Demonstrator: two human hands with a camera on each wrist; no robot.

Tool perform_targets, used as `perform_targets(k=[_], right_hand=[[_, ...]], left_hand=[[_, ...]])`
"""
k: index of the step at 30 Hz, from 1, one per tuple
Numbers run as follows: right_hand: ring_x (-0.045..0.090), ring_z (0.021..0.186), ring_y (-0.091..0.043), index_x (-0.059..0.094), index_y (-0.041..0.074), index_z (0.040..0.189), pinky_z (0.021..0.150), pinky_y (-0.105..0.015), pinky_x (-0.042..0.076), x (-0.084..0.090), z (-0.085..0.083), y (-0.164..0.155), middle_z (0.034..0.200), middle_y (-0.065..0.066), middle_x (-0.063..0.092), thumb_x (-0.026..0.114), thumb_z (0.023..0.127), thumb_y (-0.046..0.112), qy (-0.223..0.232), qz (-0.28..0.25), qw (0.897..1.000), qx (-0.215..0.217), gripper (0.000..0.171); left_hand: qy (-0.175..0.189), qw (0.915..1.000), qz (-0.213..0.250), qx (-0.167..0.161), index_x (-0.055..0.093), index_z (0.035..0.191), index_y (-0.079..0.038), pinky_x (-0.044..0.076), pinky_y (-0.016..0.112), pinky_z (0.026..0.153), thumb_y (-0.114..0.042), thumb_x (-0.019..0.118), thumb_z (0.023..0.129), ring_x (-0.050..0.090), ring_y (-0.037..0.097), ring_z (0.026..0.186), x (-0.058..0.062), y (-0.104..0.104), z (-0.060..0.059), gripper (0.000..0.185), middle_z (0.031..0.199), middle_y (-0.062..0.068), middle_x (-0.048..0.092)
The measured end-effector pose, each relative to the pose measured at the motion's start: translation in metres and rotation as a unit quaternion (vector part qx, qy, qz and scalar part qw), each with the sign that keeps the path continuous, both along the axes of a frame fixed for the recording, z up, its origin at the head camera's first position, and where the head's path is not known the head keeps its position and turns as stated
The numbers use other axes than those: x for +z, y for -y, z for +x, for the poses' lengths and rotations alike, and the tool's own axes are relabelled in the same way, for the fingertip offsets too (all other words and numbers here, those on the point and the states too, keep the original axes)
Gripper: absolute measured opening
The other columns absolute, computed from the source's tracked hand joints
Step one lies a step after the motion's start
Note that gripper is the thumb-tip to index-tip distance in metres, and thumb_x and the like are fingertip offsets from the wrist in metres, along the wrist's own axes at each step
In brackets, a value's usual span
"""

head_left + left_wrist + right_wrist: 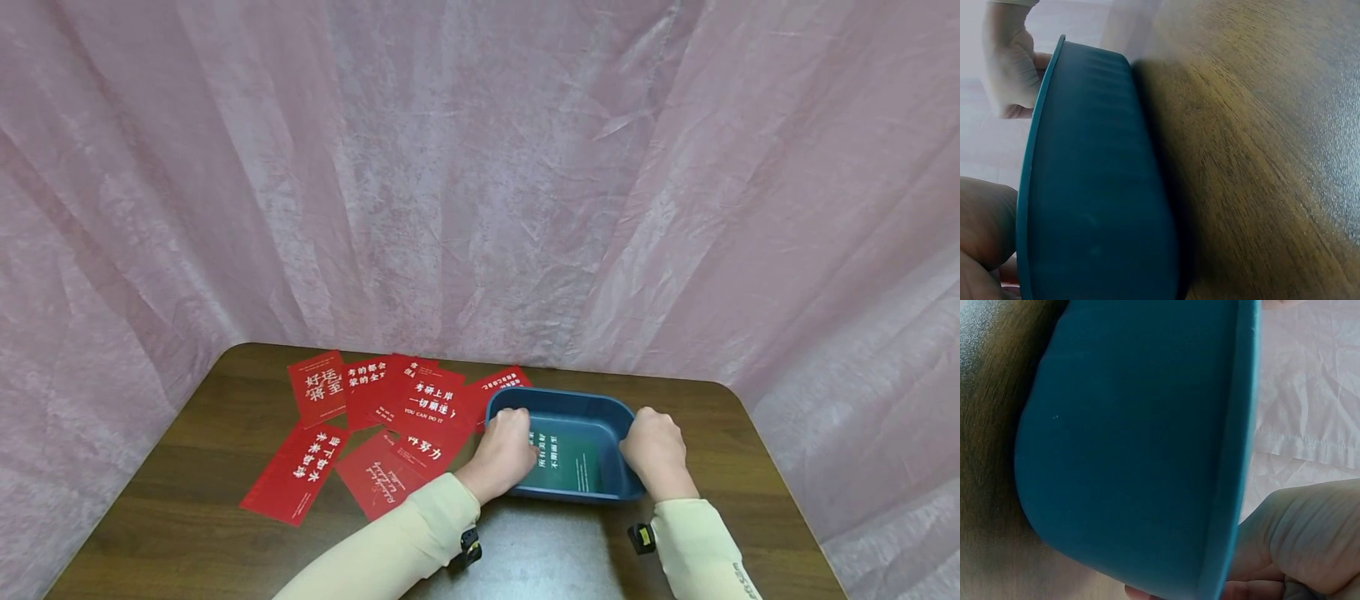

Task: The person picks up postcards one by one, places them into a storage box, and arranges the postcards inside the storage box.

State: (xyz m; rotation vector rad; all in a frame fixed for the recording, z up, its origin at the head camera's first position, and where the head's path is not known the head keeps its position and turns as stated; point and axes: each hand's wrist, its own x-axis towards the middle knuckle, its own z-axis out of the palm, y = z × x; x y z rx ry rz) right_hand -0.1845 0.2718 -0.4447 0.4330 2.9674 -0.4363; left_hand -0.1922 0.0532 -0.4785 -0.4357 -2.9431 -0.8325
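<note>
Hands grip opposite ends of the blue bin (570,408) on the desk (187,500): left hand (504,454) on its left rim, right hand (654,450) on its right. One green card (572,462) lies inside; the red cards (375,425) beside it appear unsorted, so most seems left.

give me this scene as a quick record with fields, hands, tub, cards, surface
left hand: left hand grips the left rim of the tub
right hand: right hand grips the right rim of the tub
tub: blue plastic tub, upright on the table, held at both ends
inside tub: green card with white print, lying flat on the bottom
cards: red cards with white print, spread and overlapping on the table left of the tub
surface: dark wooden table
backdrop: pink cloth hung behind and to both sides
</note>
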Motion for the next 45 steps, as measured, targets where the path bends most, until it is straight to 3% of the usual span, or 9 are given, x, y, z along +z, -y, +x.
perform_targets(k=[17, 24, 31, 35, 40, 45], right_hand=[[0.062, 0.064, -0.035, 0.060, -0.011, 0.091, 0.044, -0.041, 0.047, -0.001, -0.001, 0.004, 0.079, -0.028, 0.063, 0.058, 0.079, 0.007, -0.008, 0.005, 1.000, 0.004, 0.022], [0.062, 0.065, -0.037, 0.060, -0.011, 0.093, 0.045, -0.041, 0.047, -0.001, -0.002, 0.005, 0.081, -0.029, 0.063, 0.059, 0.078, 0.009, -0.010, 0.010, 1.000, 0.005, 0.024], [0.061, 0.063, -0.035, 0.059, -0.011, 0.091, 0.044, -0.041, 0.048, 0.001, -0.001, 0.005, 0.079, -0.028, 0.062, 0.060, 0.078, 0.009, -0.010, 0.006, 1.000, 0.007, 0.024], [0.061, 0.063, -0.035, 0.059, -0.010, 0.091, 0.044, -0.040, 0.047, 0.001, -0.002, 0.004, 0.079, -0.028, 0.062, 0.060, 0.078, 0.010, -0.010, 0.008, 1.000, 0.007, 0.023], [0.061, 0.063, -0.035, 0.059, -0.010, 0.091, 0.043, -0.040, 0.047, 0.000, -0.002, 0.003, 0.079, -0.028, 0.062, 0.060, 0.079, 0.010, -0.005, 0.008, 1.000, 0.004, 0.024], [0.061, 0.064, -0.035, 0.058, -0.011, 0.092, 0.044, -0.041, 0.047, -0.002, -0.001, 0.002, 0.079, -0.028, 0.062, 0.060, 0.079, 0.010, -0.002, 0.010, 1.000, 0.000, 0.024]], left_hand=[[-0.025, 0.9952, -0.094, -0.013, 0.071, 0.090, -0.004, 0.053, 0.030, 0.064, -0.026, 0.076, 0.075, 0.059, 0.017, 0.073, -0.001, 0.000, 0.007, 0.027, 0.081, 0.007, 0.059], [-0.044, 0.9912, -0.123, -0.022, 0.071, 0.083, -0.009, 0.053, 0.033, 0.061, -0.019, 0.072, 0.077, 0.058, 0.019, 0.075, -0.004, -0.001, 0.008, 0.011, 0.079, 0.008, 0.061], [-0.077, 0.9850, -0.151, -0.033, 0.071, 0.080, -0.012, 0.052, 0.032, 0.058, -0.014, 0.071, 0.074, 0.059, 0.019, 0.072, -0.004, 0.000, 0.008, 0.006, 0.075, 0.007, 0.063], [-0.090, 0.9849, -0.141, -0.047, 0.069, 0.080, -0.013, 0.052, 0.032, 0.060, -0.012, 0.070, 0.075, 0.060, 0.019, 0.071, 0.003, 0.000, 0.010, 0.006, 0.075, 0.006, 0.061], [-0.110, 0.9836, -0.124, -0.072, 0.067, 0.087, -0.014, 0.051, 0.032, 0.066, -0.017, 0.072, 0.076, 0.060, 0.016, 0.076, 0.022, 0.005, 0.013, 0.013, 0.079, 0.002, 0.060], [-0.138, 0.9816, -0.116, -0.063, 0.067, 0.095, -0.016, 0.051, 0.034, 0.073, -0.020, 0.074, 0.076, 0.063, 0.015, 0.086, 0.042, 0.018, 0.011, 0.021, 0.089, 0.000, 0.065]])
